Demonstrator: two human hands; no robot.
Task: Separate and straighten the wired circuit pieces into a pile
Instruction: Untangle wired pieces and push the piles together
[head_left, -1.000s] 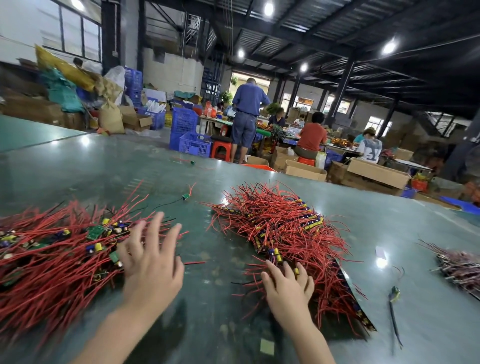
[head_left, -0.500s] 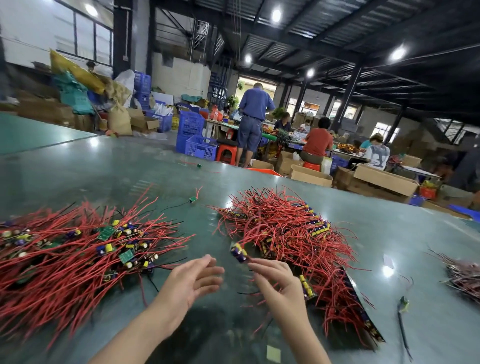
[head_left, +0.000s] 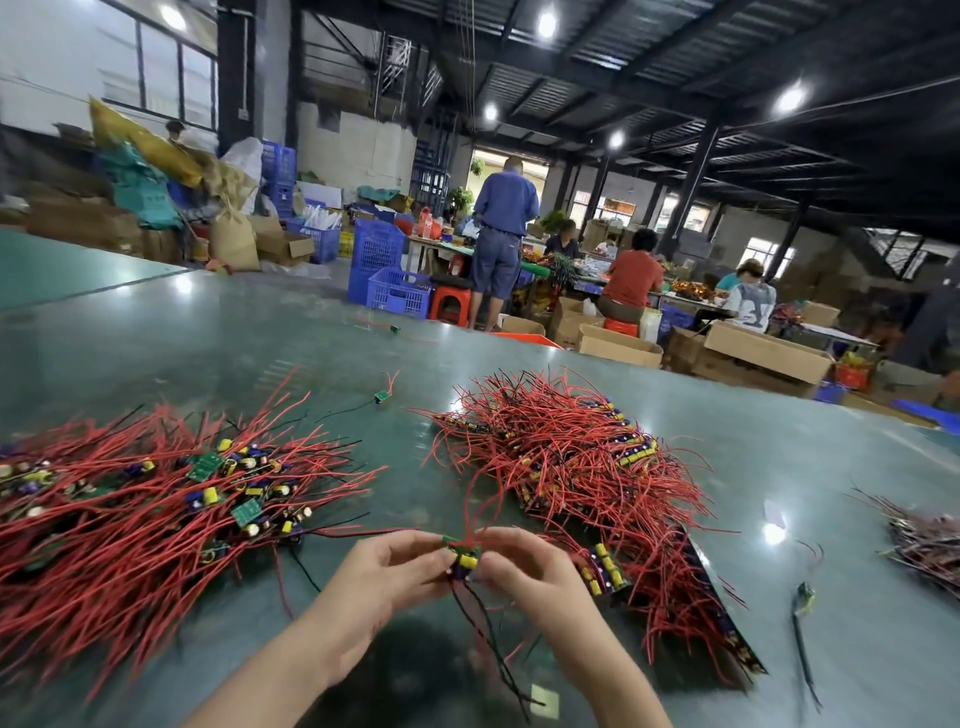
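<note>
Factory workshop, steel-beam roof, stacked blue crates, cardboard boxes, workers at benches

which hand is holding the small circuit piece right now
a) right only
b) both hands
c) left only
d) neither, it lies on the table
b: the left hand and right hand both pinch the circuit piece between them, above the table.

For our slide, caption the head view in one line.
Both hands pinch one wired circuit piece between two red-wired piles.
</note>
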